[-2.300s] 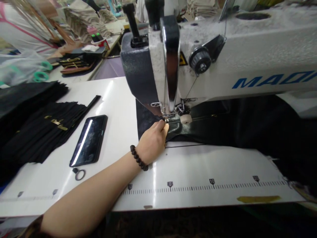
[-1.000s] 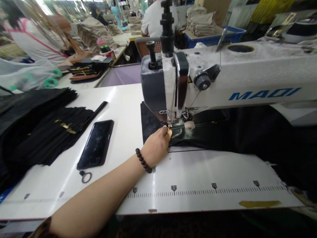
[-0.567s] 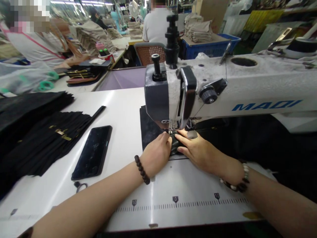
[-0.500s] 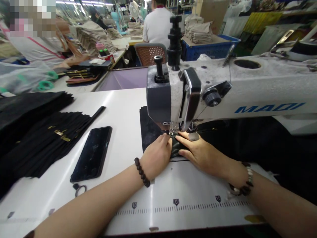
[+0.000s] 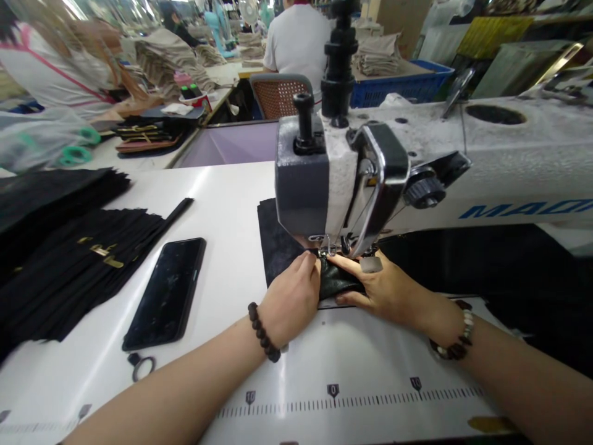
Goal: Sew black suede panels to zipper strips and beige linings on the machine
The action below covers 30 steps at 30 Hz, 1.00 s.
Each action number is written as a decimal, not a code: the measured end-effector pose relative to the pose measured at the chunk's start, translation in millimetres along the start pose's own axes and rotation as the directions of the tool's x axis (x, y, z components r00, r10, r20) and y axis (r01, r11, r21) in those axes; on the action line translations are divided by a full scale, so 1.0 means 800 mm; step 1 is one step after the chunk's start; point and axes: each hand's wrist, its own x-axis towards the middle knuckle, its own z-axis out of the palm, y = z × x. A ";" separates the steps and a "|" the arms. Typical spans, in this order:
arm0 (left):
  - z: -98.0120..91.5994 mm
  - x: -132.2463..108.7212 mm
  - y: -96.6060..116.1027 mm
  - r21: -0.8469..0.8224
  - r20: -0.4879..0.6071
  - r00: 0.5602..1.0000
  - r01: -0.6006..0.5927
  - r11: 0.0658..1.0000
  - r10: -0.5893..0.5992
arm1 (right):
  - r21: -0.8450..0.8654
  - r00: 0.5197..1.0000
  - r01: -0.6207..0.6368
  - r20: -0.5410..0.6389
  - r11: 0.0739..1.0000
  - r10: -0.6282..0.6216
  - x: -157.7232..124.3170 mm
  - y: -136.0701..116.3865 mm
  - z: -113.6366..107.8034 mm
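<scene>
Under the needle and presser foot of a sewing machine [image 5: 303, 185] lies a black leather-like piece [image 5: 340, 279], part of it glossy. My left hand [image 5: 296, 293] has its fingers curled and closed on the edge of this piece, just left of the presser foot [image 5: 323, 253]. My right hand [image 5: 393, 290] rests on the piece from the right, fingers stretched out and spread, the index tip close to the foot. A greyish flat band or ring [image 5: 371, 264] sits on one of its fingers. The machine head hides the far part of the piece and the needle tip.
A phone [image 5: 167, 293] and a small black ring-shaped item [image 5: 142, 367] lie left of my left arm. Farther left are stacked black pieces [image 5: 88, 266] with gold hardware. A printed ruler [image 5: 333, 403] runs along the front edge. Co-workers [image 5: 296, 43] sit beyond the table.
The view has shifted slightly, so the machine looks nearer and farther right. My right hand's fingers have spread wider, and more of the glossy black piece shows between my hands.
</scene>
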 end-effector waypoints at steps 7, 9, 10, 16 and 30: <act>0.004 0.000 -0.002 0.059 0.019 1.000 -0.007 0.998 0.006 | 0.005 0.999 0.043 0.014 0.999 -0.043 0.006 0.005 -0.005; 0.005 -0.002 -0.002 0.057 0.015 1.000 0.002 0.998 -0.003 | -0.003 0.999 0.034 0.000 0.999 -0.034 0.006 0.003 -0.006; 0.005 -0.003 -0.002 0.055 0.014 1.000 0.009 0.998 -0.010 | -0.009 1.000 0.030 -0.006 1.000 -0.030 0.006 0.002 -0.005; 0.003 -0.002 0.000 -0.006 0.022 0.999 0.024 1.000 -0.024 | -0.044 0.999 0.035 -0.031 0.998 -0.036 0.002 -0.001 -0.001; 0.003 -0.002 0.003 0.042 0.021 0.999 0.042 0.998 -0.043 | -0.068 0.997 0.062 -0.036 0.996 -0.064 0.004 0.004 -0.001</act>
